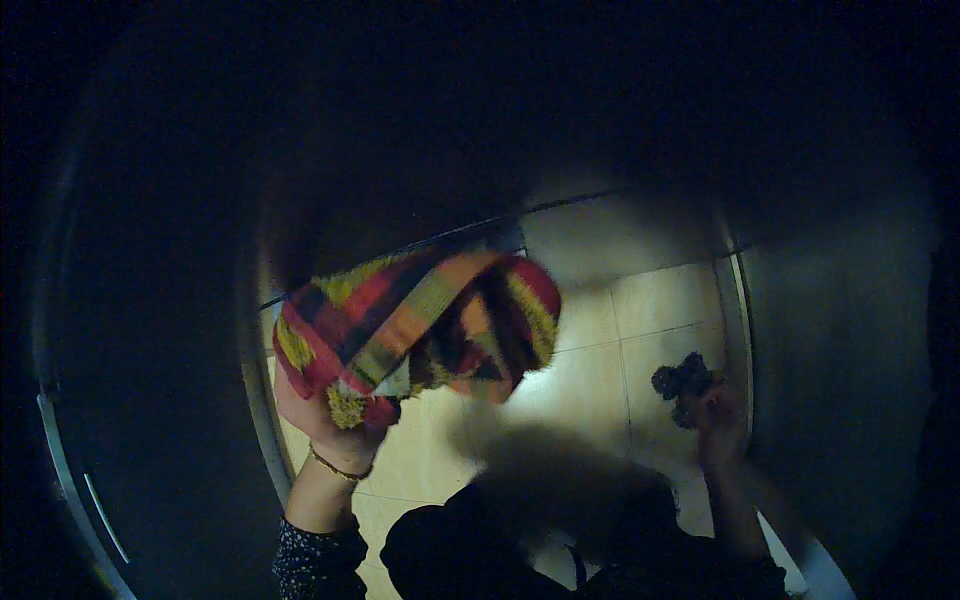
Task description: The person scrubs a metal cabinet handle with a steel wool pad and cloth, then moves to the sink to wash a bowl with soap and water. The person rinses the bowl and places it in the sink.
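My left hand [337, 446], with a thin braided band at the wrist, grips a bunched striped cloth [420, 307]. The fabric carries bands of red, yellow, orange, green and black and looks fuzzy at its edges. It hangs out ahead of the hand toward the middle of the view, and part of the fingers is hidden under it. On the right, in shadow, my right hand [716, 416] has its fingers closed around a dark lumpy object [681, 379]. That object is too dim and blurred to identify.
Pale floor tiles [585, 390] with thin joints lie below. A dark surface [150, 337] rises on the left. On the right stands a dark panel [825, 360] beside a pale upright edge [742, 315]. My dark clothing [450, 532] fills the bottom; the upper view is nearly black.
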Demonstrator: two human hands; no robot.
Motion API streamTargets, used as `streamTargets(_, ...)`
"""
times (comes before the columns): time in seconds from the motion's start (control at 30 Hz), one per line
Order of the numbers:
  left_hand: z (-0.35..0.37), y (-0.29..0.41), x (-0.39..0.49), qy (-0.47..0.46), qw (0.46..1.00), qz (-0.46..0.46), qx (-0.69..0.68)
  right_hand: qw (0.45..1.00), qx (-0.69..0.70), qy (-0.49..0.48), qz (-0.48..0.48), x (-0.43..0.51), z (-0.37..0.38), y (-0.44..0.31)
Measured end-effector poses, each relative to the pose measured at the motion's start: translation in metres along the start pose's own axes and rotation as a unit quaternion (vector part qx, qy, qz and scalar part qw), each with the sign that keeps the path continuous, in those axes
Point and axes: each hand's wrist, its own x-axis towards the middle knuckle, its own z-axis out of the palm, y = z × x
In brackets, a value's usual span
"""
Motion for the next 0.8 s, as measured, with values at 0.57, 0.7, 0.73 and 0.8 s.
streamTargets(0.57,0.036,0.078,-0.081,0.002,0.925,0.065,0.373,0.998,0.053,-0.037,0.002,-0.007,-0.042,0.006)
streamTargets(0.7,0.07,0.061,-0.03,-0.069,0.807,0.263,0.524,0.996,0.045,-0.073,-0.005,-0.007,-0.029,-0.022)
streamTargets(0.73,0.083,0.042,-0.018,-0.073,0.752,0.329,0.567,0.995,0.036,-0.086,-0.021,-0.008,-0.025,-0.027)
streamTargets(0.8,0.109,-0.006,0.016,0.009,0.677,0.418,0.606,0.994,0.02,-0.082,-0.066,-0.001,-0.017,-0.036)
